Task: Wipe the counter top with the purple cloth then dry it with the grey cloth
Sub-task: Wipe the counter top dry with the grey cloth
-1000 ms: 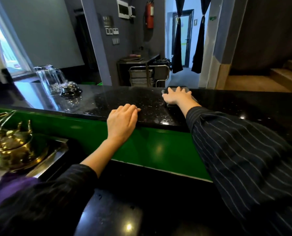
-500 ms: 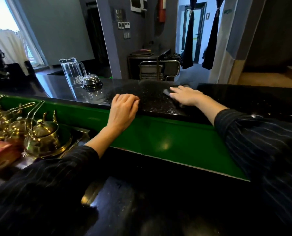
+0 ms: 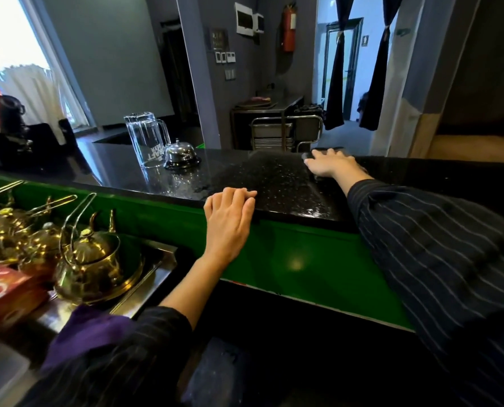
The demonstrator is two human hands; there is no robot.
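Grey cloth [image 3: 325,150] lies flat on the far part of the black speckled counter top [image 3: 274,183], mostly hidden under the right hand [image 3: 331,165]; only a dark strip shows past the fingertips and at the hand's left side. That hand presses down with the palm flat and the fingers spread over the cloth, not curled around it. The striped dark sleeve [image 3: 438,245] of that arm stretches across the counter's near edge.

The left hand [image 3: 230,221] rests on the near edge of the counter top, fingers together and laid over the rim, holding nothing, the thumb down against the green front panel [image 3: 303,259] below. The stretch of stone between the two hands shows scattered bright specks and a dull sheen; I cannot tell whether it is wet.

Purple cloth [image 3: 83,333] lies bunched low at the left, beside the left sleeve and next to a steel tray [image 3: 153,265], well apart from both hands.

Further left on the counter stand a clear glass pitcher [image 3: 145,139], upside down by its lettering, and just beside it a chrome service bell [image 3: 181,155]. Brass teapots [image 3: 89,259] crowd the tray below, with a red box [image 3: 4,292] in front of them.
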